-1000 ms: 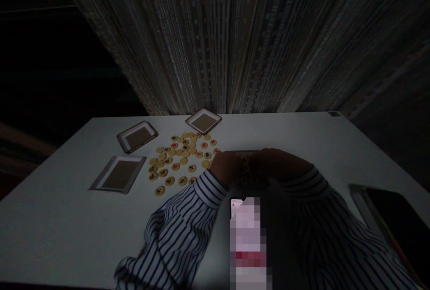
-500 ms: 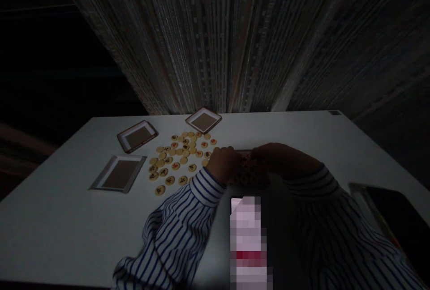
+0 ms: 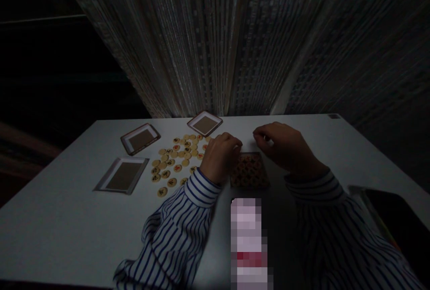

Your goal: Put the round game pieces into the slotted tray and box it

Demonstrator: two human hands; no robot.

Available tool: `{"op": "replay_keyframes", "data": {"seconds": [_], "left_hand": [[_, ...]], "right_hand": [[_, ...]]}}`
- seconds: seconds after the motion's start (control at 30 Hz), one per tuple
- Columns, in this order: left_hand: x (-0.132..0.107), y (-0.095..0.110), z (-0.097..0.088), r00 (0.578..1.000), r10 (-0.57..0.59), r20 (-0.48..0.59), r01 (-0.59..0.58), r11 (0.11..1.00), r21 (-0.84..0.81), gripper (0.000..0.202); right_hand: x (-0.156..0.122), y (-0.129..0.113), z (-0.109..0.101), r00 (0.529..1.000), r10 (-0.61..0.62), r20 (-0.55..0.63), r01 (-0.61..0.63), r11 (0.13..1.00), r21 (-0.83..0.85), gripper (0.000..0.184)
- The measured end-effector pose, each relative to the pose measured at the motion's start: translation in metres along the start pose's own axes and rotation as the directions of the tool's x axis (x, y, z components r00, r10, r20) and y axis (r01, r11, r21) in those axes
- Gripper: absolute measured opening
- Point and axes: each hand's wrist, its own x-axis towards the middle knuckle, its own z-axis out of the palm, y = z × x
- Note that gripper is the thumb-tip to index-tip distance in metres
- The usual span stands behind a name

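Note:
Both my hands are over a white table (image 3: 67, 223), on either side of a small square tray packed with round game pieces (image 3: 249, 170). My left hand (image 3: 221, 156) sits at the tray's upper left corner, curled and holding nothing visible, right beside a loose spread of cream discs with red and black characters (image 3: 176, 161). My right hand (image 3: 284, 147) hangs beyond the tray's upper right, apart from it, with its fingers loosely curled. Nothing shows in it.
Three shallow square trays with brown bottoms lie beyond the discs: one at the far edge (image 3: 204, 123), one at left (image 3: 140, 139), one nearer (image 3: 121, 176). A pixelated patch (image 3: 248, 245) covers something near me. A dark flat slab (image 3: 393, 223) lies at right. A striped curtain (image 3: 201, 44) hangs behind.
My hands were pressed against the small tray's sides and have now let go, moving apart and away. The tray stays on the table, and the discs have not visibly moved.

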Motion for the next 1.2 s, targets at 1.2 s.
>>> {"op": "replay_keyframes", "data": {"seconds": [1.2], "left_hand": [[-0.102, -0.032, -0.073, 0.878, -0.246, -0.411, 0.187, 0.966, -0.179, 0.015]], "right_hand": [[0.001, -0.052, -0.029, 0.998, -0.044, -0.033, 0.054, 0.913, 0.404, 0.022]]}}
